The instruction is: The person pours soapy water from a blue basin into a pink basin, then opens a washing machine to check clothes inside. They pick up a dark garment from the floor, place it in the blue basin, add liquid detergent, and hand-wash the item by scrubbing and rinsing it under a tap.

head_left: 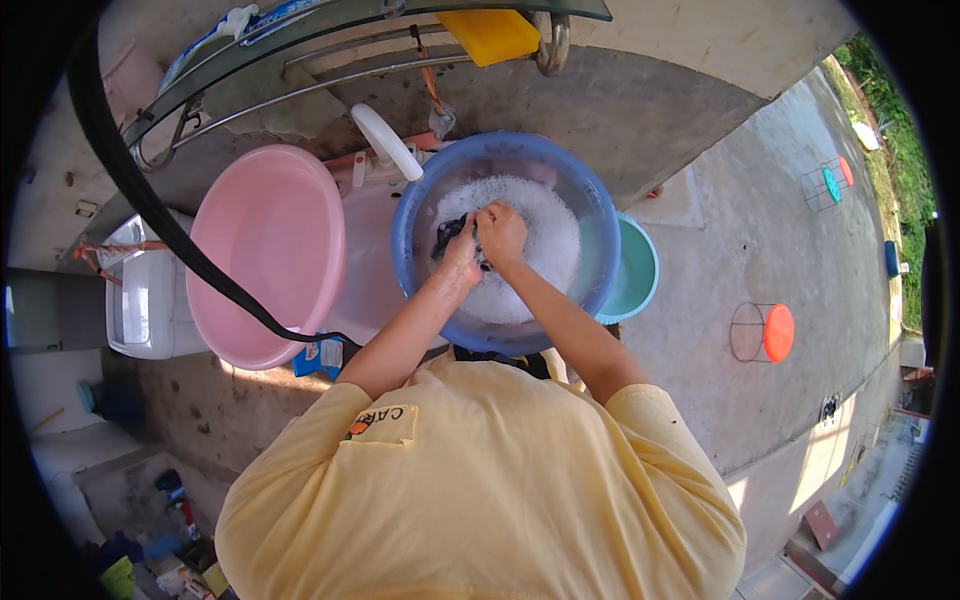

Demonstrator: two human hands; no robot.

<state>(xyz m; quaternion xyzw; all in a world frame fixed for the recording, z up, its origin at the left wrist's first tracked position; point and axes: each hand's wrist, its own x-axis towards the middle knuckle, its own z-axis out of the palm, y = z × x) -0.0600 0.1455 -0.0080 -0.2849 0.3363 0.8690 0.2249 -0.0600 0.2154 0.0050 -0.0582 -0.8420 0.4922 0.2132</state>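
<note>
An outdoor concrete yard [760, 230] lies in hard sunlight, with a raised concrete slab [640, 110] running along the far side and a strip of green plants at the right edge. A person in a pale yellow T-shirt [480, 480] bends over a round blue basin [590, 215] that sits against the near edge of the slab. The basin is full of white suds [545, 235].

Both hands are together in the foam, near the basin's middle. The left hand [460, 250] and the right hand [500, 235] are each closed on a dark wet cloth [447, 232], which is bunched between them and half sunk in the lather; the knuckles touch or nearly touch.

Just beside the blue basin on its left side stands a larger pink basin [265, 255], tilted so its hollow faces up. A teal basin [632, 275] peeks out from behind the blue one's right rim. A white handle-like piece [385, 140] sticks up between the pink and blue basins.

A white washing machine [150, 300] stands farther left, and a black hose [140, 190] curves across it and the pink basin. A yellow block [488, 33] rests on a metal rack [300, 60] above the slab. Out on the yard, well apart to the right, lies a wire stool with an orange seat [765, 333].
</note>
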